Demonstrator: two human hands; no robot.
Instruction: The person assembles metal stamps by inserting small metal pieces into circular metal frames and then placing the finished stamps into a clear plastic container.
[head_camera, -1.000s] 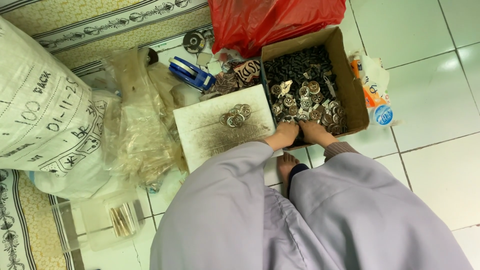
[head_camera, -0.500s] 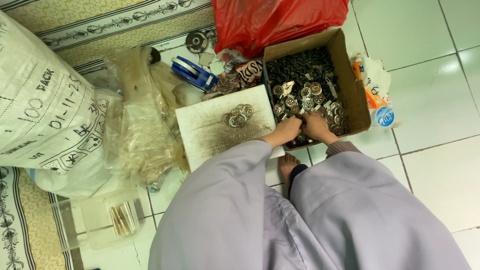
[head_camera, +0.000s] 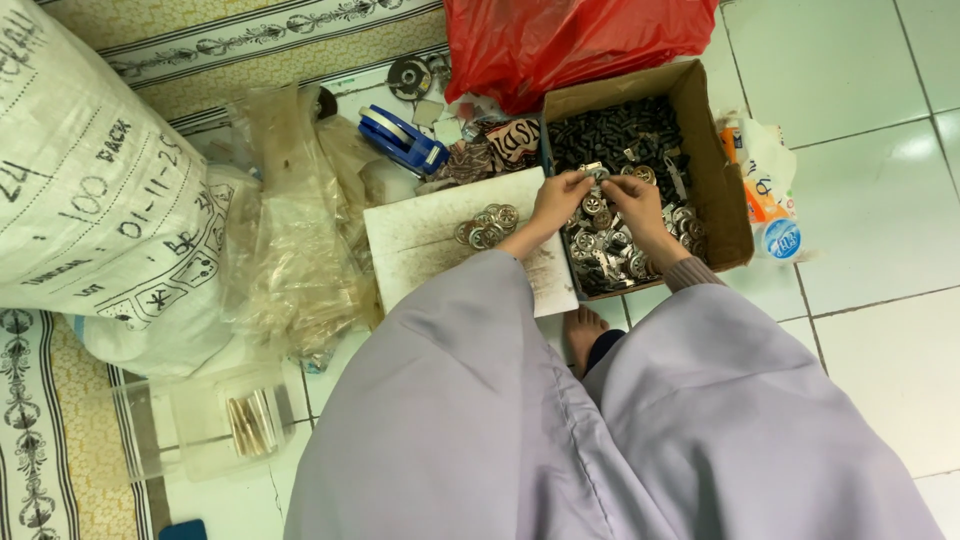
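My left hand (head_camera: 557, 198) and my right hand (head_camera: 632, 200) meet over the near left part of a brown cardboard box (head_camera: 718, 170), fingertips together on a small round metal part (head_camera: 597, 175). The box is filled with several black pieces at the back and silvery wheel-like metal parts (head_camera: 605, 250) at the front. Left of the box lies a white board (head_camera: 425, 245) with a small heap of the same round metal parts (head_camera: 487, 224) on it. Wide lilac sleeves cover both my arms.
A red plastic bag (head_camera: 570, 40) lies behind the box, a blue tape dispenser (head_camera: 402, 138) left of it. A big white woven sack (head_camera: 90, 200) and crumpled clear plastic bags (head_camera: 290, 250) fill the left. A clear plastic container (head_camera: 215, 420) sits near left. A bare foot (head_camera: 583, 335) shows below the board.
Both hands have moved from the box's near edge further into the box, and now come together on a small metal part.
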